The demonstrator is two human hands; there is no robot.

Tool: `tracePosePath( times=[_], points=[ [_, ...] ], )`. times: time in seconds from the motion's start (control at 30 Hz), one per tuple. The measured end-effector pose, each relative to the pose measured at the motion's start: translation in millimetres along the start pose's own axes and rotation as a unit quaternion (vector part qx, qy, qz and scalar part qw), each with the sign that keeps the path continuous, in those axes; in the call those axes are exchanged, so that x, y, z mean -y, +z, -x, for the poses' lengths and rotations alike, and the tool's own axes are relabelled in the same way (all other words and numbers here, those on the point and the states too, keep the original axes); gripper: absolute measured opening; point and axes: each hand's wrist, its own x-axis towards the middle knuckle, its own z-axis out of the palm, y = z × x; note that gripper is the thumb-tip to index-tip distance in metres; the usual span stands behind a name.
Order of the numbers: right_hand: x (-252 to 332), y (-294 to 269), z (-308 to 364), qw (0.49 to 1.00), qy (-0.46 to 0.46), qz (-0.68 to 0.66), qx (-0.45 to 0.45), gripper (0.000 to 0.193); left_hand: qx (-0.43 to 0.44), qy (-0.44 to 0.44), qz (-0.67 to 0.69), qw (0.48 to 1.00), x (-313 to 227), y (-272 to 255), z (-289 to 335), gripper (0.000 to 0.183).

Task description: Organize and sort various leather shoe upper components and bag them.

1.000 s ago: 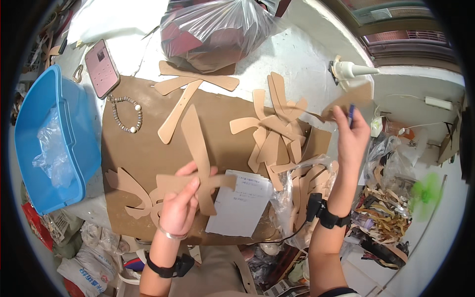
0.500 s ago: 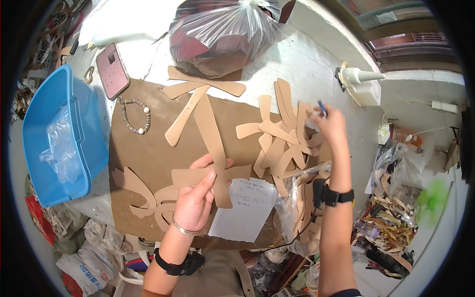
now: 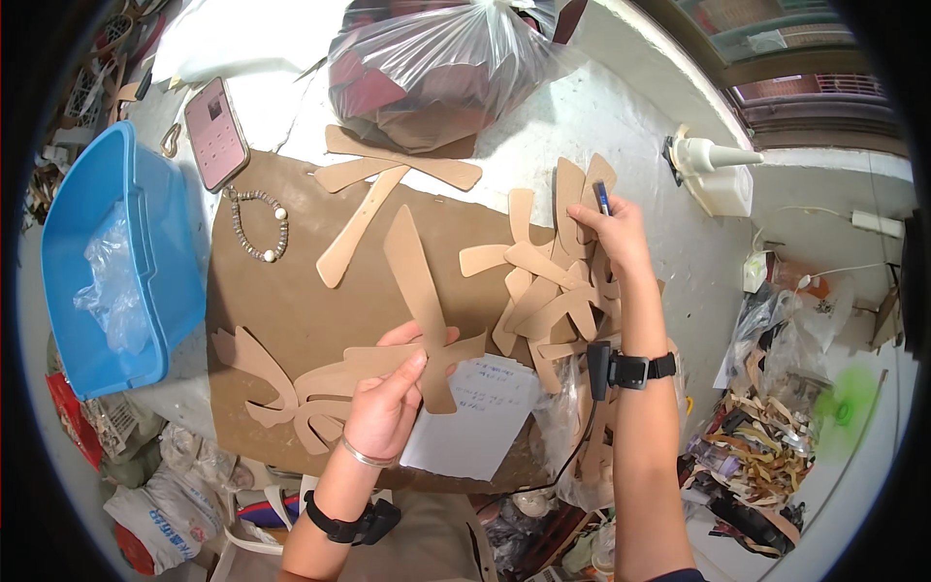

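My left hand (image 3: 388,403) is closed, pinching a cross-shaped tan leather piece (image 3: 415,267) between thumb and fingers above the brown mat (image 3: 301,301). One long arm of the piece points away from me. At the right, my right hand (image 3: 621,233) is closed with a blue pen (image 3: 602,198) sticking up from its fingers. Its thumb and fingers also grip a tan leather strip (image 3: 570,194) at the far end of a loose pile of similar pieces (image 3: 543,262). Below the left-hand piece lies a white paper sheet (image 3: 470,427) with handwriting.
More tan cutouts (image 3: 262,373) lie at the mat's near left. A blue bin (image 3: 160,291), a phone (image 3: 215,136) and a beaded bracelet (image 3: 282,233) are at left. A filled plastic bag (image 3: 436,78) stands at the back, a white bottle (image 3: 722,189) at far right.
My right hand has moved slightly left and toward the pile, and now grips a leather strip along with the pen. My left hand keeps its piece, now turned a little.
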Motion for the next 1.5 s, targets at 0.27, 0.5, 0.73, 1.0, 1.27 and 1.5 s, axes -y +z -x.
tracePosePath(
  times=[0.27,0.5,0.73,1.0,1.27,1.5],
  points=[
    [22.3,-5.8,27.0,0.995,-0.018,-0.057,-0.085,0.022,-0.011,-0.009,-0.012,1.000,-5.6,11.9,-6.3,0.041],
    [14.0,-23.6,33.1,0.992,-0.081,-0.008,-0.092,0.018,0.030,0.040,-0.022,0.998,3.1,8.7,-12.6,0.039],
    [36.4,-21.1,64.1,0.986,-0.104,-0.055,-0.118,0.018,0.013,0.059,-0.092,0.994,0.9,11.4,-10.4,0.040],
    [56.1,-38.8,78.5,0.967,-0.152,-0.148,-0.143,0.018,-0.008,0.080,-0.114,0.990,0.6,5.5,2.3,0.040],
    [39.4,-91.2,119.7,0.949,-0.195,-0.194,-0.156,0.026,0.024,0.087,0.075,0.993,6.6,-11.0,17.6,0.047],
    [62.5,-166.9,183.7,0.919,-0.257,-0.182,-0.236,0.035,0.063,0.088,0.184,0.977,26.9,21.8,-29.5,0.053]
  ],
)
